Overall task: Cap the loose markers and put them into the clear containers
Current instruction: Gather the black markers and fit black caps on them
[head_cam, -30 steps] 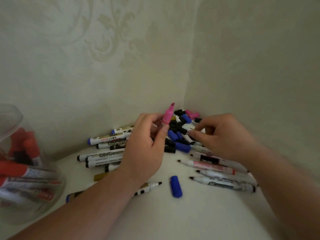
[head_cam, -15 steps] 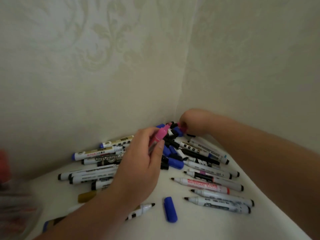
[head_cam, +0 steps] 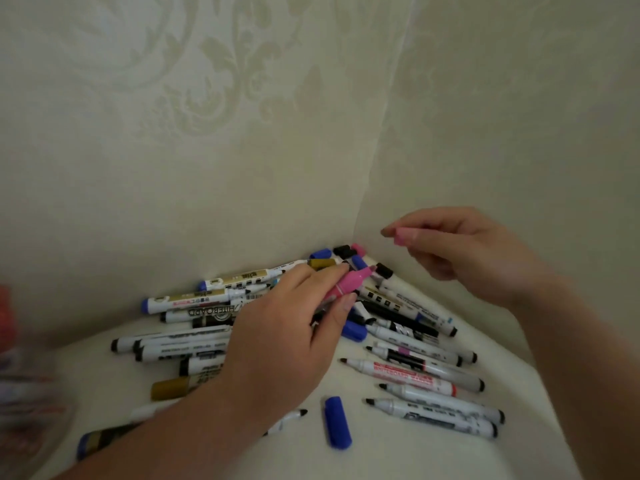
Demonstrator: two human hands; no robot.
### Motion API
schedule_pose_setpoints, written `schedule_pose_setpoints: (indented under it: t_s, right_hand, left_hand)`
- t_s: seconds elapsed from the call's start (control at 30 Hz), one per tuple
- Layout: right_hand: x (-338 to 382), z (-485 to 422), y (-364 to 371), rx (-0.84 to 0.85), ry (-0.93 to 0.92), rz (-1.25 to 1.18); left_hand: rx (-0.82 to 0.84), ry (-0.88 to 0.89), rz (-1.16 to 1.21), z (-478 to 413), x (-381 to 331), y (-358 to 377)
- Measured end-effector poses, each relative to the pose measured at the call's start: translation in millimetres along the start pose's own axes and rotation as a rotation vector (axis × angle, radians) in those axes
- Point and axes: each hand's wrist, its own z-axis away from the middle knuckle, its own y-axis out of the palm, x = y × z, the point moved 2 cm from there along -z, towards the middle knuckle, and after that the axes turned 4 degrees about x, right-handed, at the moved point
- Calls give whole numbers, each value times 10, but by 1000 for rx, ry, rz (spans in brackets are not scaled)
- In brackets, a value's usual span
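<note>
**Capping step: pink cap in one hand, pink marker in the other**

Left hand (head_cam: 284,344) grips the pink marker (head_cam: 349,284) by its barrel, bare tip angled up and right toward the wall corner. Right hand (head_cam: 467,251) pinches the pink cap (head_cam: 403,236) between thumb and fingertips. The cap sits above and right of the tip, near it but apart. Which way the cap's open end faces is too small to tell.

The marker is held over the pile of uncapped markers (head_cam: 412,372) on the counter (head_cam: 398,455). A loose blue cap (head_cam: 337,422) lies alone nearer the camera. At the far left edge is a blurred smear with red in it, probably the clear container (head_cam: 17,386), well apart from both hands.

Judged step: capping, cap and marker not yet joined. The next move calls for lining the cap's open end up with the tip along the barrel's axis, then a straight push until it seats, with the left hand bracing. After that the marker goes left to the container. Many markers are uncapped, so lots of the task remains.
</note>
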Motion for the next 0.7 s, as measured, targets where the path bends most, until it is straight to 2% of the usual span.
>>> schedule_pose_setpoints:
  t_s: [0.07,0.13,0.3,0.43,0.57,0.7]
  right_hand:
    - [-76,216,29,150,-42,-323]
    - [-179,287,81,158,-97,-411]
    - [-237,335,264,80,-198,-420]
    - [-239,384,281,77,-188,-438]
    - [-228,414,359,72,-180,-273]
    - [-195,443,415,81,-187,-132]
  left_hand:
    - [11,4,-15,2,-19,-8]
    - [30,18,-34,3,-43,-20]
    - [47,85,-73,-5,-90,-22]
    - [11,142,-65,-3,-84,9]
    - [24,167,-90,15,-84,46]
    - [64,75,-126,36,-82,46]
